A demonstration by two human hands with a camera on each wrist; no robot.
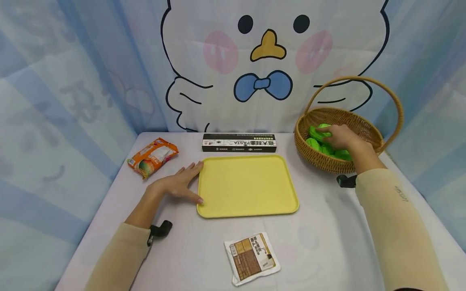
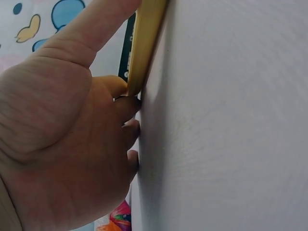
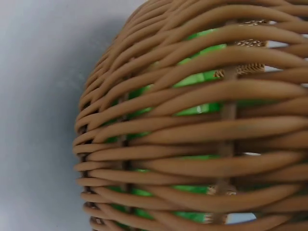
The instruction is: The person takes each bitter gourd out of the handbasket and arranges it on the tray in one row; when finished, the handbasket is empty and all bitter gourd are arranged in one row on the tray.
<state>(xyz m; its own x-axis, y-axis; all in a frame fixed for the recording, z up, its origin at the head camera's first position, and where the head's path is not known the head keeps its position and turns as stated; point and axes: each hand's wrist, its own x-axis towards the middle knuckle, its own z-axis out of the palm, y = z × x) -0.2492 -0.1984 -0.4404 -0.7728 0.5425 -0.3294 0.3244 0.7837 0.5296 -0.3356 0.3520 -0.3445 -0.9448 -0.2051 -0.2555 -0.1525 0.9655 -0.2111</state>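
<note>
A yellow tray (image 1: pixel 248 186) lies mid-table, its surface bare. My left hand (image 1: pixel 177 184) rests at the tray's left edge, fingers spread, thumb and fingertips touching the rim; the left wrist view shows the palm (image 2: pixel 57 125) beside that rim. At the right, my right hand (image 1: pixel 341 136) reaches into a wicker basket (image 1: pixel 309 155) and touches bright green objects (image 1: pixel 317 133) inside. Whether its fingers pinch one is hard to tell. In the right wrist view the basket's woven wall (image 3: pixel 192 130) hides the hand, with green showing through the gaps.
Behind the tray stands a black and white pasta box (image 1: pixel 239 143). An orange snack packet (image 1: pixel 153 157) lies at the back left. A white and brown sachet (image 1: pixel 252 258) lies near the front. The basket's tall handle (image 1: pixel 398 105) arches up at the right. A printed curtain (image 1: pixel 265 117) hangs behind.
</note>
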